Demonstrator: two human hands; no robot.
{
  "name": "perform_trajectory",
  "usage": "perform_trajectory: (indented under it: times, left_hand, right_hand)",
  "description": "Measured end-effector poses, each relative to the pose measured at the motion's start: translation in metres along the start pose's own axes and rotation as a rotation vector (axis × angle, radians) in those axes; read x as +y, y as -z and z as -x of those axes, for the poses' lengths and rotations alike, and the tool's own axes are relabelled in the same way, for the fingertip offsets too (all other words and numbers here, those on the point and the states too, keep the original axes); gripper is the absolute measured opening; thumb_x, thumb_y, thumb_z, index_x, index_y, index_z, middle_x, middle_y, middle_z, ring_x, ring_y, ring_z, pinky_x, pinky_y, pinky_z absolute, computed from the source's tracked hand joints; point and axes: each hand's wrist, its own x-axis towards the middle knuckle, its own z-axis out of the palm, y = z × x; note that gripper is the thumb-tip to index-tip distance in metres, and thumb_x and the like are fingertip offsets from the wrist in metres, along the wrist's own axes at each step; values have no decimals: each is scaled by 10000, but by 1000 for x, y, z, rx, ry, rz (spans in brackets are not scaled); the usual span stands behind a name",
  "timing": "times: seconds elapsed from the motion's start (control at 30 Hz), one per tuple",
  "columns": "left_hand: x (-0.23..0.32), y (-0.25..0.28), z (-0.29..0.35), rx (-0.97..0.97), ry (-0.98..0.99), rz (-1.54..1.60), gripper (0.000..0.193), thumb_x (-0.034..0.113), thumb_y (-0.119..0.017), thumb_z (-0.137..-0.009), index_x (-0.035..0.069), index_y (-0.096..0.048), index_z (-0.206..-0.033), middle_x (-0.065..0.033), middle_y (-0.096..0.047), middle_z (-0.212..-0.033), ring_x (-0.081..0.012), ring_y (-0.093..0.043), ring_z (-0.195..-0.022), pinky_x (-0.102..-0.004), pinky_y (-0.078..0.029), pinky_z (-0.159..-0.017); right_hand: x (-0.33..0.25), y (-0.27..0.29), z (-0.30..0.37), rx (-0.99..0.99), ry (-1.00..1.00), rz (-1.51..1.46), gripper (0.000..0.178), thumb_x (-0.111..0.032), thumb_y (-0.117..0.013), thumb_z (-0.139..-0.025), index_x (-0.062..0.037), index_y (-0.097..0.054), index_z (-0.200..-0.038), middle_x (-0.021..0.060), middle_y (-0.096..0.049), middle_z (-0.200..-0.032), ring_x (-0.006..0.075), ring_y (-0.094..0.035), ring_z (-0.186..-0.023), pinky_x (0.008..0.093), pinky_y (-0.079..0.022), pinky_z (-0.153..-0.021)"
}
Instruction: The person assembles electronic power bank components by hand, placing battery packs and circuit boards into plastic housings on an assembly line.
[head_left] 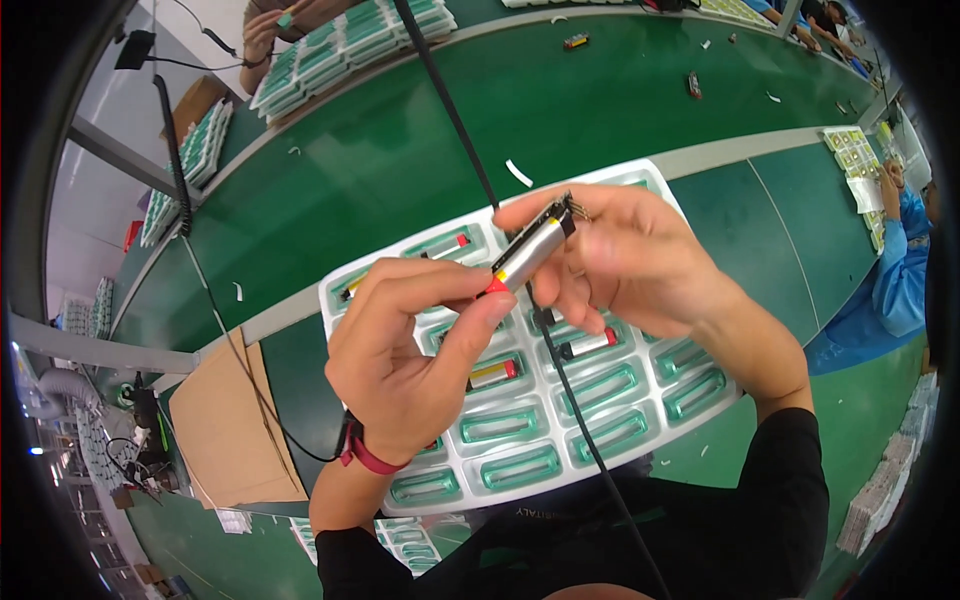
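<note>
Above the tray, my left hand (405, 345) pinches the red end of a small silver battery cell (533, 252) between thumb and fingertips. The cell is tilted up to the right. A narrow dark circuit board lies along its upper side, with thin metal pins at the top end. My right hand (640, 255) is around that upper end, its index finger behind the board and other fingers below. Its thumb is blurred and looks apart from the cell. Under both hands, a white tray (460, 408) has green-lined oval slots, some with similar cells (588, 344).
A black cable (590, 440) crosses in front of the tray. Brown cardboard (235, 425) lies at the left. Beyond is a green belt (380, 150) with scraps and loose cells. Stacked trays (345, 50) and a co-worker's hand (262, 35) are far left; a blue-sleeved person (900, 290) is right.
</note>
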Motion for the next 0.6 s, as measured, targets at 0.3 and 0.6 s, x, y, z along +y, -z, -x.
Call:
perform_trajectory:
  times: [0.3, 0.6]
  left_hand:
    - [4, 22, 0, -263, -128, -119, 264, -34, -755, -714, -8, -681, -966, -123, -674, -921, -195, -640, -763, -265, -496, -656]
    - [18, 23, -7, -339, -371, -552, 230, -55, -731, -670, -17, -684, -892, -147, -675, -872, -287, -654, -746, -335, -527, -660]
  right_hand:
    - [15, -2, -1, 104, -68, 4, 279, -265, -573, -939, 6, -638, -964, 40, -613, -761, 110, -572, -603, 225, -432, -498]
    - [13, 2, 4, -207, -202, 187, 234, -174, -563, -913, 3, -652, -788, -15, -500, -585, 50, -411, -470, 222, -316, -439]
